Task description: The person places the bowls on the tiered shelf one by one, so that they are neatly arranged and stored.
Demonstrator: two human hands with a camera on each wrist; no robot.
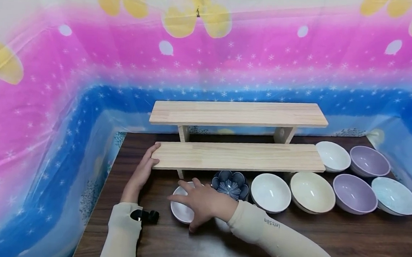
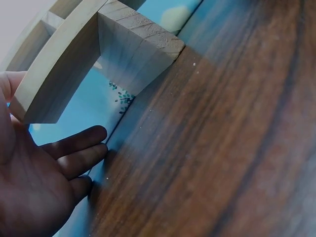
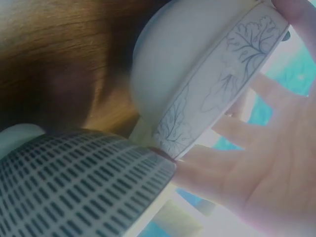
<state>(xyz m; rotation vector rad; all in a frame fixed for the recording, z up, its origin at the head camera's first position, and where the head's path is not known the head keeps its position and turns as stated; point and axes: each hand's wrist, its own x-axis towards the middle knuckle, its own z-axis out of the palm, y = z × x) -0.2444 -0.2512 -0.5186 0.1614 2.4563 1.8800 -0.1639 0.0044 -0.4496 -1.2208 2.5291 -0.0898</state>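
Note:
My left hand point(image 1: 141, 175) grips the left end of the lower board of a two-level wooden stand point(image 1: 240, 156). In the left wrist view its other fingers point(image 2: 79, 158) extend free below the wooden board point(image 2: 59, 74). Spread from above over a small white bowl point(image 1: 182, 212), my right hand point(image 1: 204, 202) holds its rim, with the thumb on the near side. The right wrist view shows grey leaf drawings on the outside of this white bowl point(image 3: 207, 84). Just right of it, partly behind my right hand, is a dark flower-shaped dish point(image 1: 230, 184).
Right of the dish stand a white bowl point(image 1: 271, 192), a cream bowl point(image 1: 312, 191), a purple bowl point(image 1: 355, 194) and a pale blue bowl point(image 1: 395, 196). Behind are another white bowl point(image 1: 332, 156) and purple bowl point(image 1: 370, 160). A patterned cloth point(image 1: 232, 66) hangs behind the dark wooden table point(image 1: 169, 245).

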